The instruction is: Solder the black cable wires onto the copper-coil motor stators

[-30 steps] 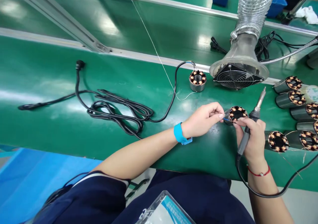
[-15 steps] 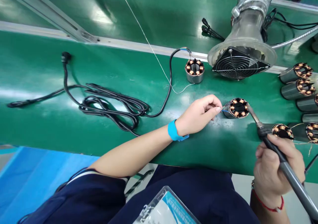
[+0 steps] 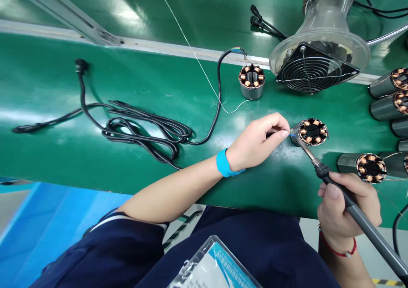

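My left hand point(image 3: 263, 141) has thumb and forefinger pinched on a thin blue wire point(image 3: 293, 135) beside a motor stator point(image 3: 313, 131) with copper windings. My right hand point(image 3: 350, 205) is wrapped round the grey and black handle of a soldering iron point(image 3: 321, 169). The iron's tip reaches the lower left side of that stator, close to the wire; whether it touches is unclear. A second stator point(image 3: 251, 81) stands upright farther back, joined to a black cable point(image 3: 219, 92). A thin solder-like strand point(image 3: 191, 49) hangs down to near its base.
A fume extractor hood point(image 3: 318, 54) with a fan grille stands at the back right. Several more stators point(image 3: 347, 163) lie along the right side. The coiled black cable point(image 3: 143, 132) with plugs spreads over the green bench point(image 3: 57, 164) at left.
The soldering iron's tip has moved from the stator's right rim to its lower left side, near the pinched wire. My left hand keeps its pinch. The camera view has shifted slightly.
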Demonstrator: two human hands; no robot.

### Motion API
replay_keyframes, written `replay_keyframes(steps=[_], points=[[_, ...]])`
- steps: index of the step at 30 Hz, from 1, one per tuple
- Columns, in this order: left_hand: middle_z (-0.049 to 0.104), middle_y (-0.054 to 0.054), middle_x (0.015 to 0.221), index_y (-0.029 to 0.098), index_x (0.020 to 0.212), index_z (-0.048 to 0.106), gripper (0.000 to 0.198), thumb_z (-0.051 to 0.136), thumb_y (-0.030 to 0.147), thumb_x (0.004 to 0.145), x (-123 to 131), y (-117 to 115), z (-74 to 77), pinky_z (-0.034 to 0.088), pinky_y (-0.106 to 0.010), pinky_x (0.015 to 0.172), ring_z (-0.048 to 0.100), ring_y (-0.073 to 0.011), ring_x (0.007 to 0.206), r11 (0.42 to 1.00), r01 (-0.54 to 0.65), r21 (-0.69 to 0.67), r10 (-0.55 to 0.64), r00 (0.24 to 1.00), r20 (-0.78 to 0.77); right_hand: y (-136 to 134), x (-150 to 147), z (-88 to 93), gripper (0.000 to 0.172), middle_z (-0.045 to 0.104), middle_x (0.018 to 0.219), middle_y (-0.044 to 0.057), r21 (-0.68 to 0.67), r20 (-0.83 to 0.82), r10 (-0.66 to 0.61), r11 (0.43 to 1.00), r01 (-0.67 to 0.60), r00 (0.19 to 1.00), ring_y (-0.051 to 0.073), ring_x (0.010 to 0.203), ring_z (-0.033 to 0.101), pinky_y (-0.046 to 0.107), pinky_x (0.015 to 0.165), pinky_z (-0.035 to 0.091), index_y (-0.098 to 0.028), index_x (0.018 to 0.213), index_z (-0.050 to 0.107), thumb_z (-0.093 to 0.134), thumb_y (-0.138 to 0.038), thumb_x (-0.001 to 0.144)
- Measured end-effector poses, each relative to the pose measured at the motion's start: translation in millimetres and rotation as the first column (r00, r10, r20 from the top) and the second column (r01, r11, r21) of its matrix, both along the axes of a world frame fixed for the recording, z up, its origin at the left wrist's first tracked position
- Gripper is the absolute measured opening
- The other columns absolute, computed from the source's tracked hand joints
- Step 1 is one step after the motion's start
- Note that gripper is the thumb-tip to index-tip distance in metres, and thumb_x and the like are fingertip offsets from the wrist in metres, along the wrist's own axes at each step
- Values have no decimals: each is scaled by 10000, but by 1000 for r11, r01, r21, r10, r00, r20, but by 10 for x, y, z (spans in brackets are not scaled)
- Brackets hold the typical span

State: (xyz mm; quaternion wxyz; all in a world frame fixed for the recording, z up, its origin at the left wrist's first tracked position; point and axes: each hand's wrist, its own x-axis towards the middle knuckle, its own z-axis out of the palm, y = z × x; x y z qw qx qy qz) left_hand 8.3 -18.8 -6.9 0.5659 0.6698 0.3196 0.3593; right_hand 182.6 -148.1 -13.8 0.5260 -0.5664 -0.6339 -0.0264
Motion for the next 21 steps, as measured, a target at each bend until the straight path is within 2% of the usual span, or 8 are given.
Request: replay_keyframes(steps=[3,6,10,12,14,18,21], points=[[524,23,730,160,780,519,92,507,170,871,-3,10,8,422,-208,659,495,-75,666,1000,-16,25,16,1000,-4,-35,-2,44,145,634,693,2,-46,-14,-6,999,5,1000,112,536,585,257,478,473,-162,956,670,641,-246,842],[534,27,720,159,774,521,91,509,130,859,-2,32,18,418,-201,647,491,-68,647,1000,-20,-21,20,1000,10,-66,6,66,186,621,685,3,-57,-45,-37,998,34,998,131,569,595,283,510,498,-173,1005,684,648,-264,847],[568,31,687,147,776,519,95,516,80,845,13,72,53,384,-177,539,439,-36,522,965,15,-262,6,997,79,-16,-33,62,374,671,814,21,-41,-46,-67,997,65,997,162,654,669,297,542,529,-211,1225,639,658,-243,853],[583,29,664,136,775,516,102,515,72,855,24,88,82,344,-166,476,402,-21,463,909,46,-414,4,993,117,57,-65,68,461,687,922,30,-60,-106,-68,996,62,992,171,699,698,304,550,550,-248,1354,538,600,-245,896],[591,27,641,127,772,514,113,515,69,869,36,100,113,304,-154,434,379,-9,426,846,70,-528,13,988,151,148,-79,90,460,701,932,19,-89,-149,-67,995,54,987,163,699,701,313,576,560,-271,1392,485,530,-237,935],[597,25,615,116,754,521,139,522,51,876,54,113,157,239,-137,389,370,2,391,771,92,-630,39,981,191,352,-49,157,368,734,881,-7,-149,68,-25,988,34,997,173,866,697,358,819,537,-253,1242,581,602,-178,882],[597,26,604,113,744,529,149,530,46,877,59,113,172,226,-132,377,378,4,385,755,91,-650,49,980,195,499,-60,186,446,721,1002,11,-193,170,61,981,-28,984,198,986,649,394,903,488,-248,1244,541,681,-217,822]])
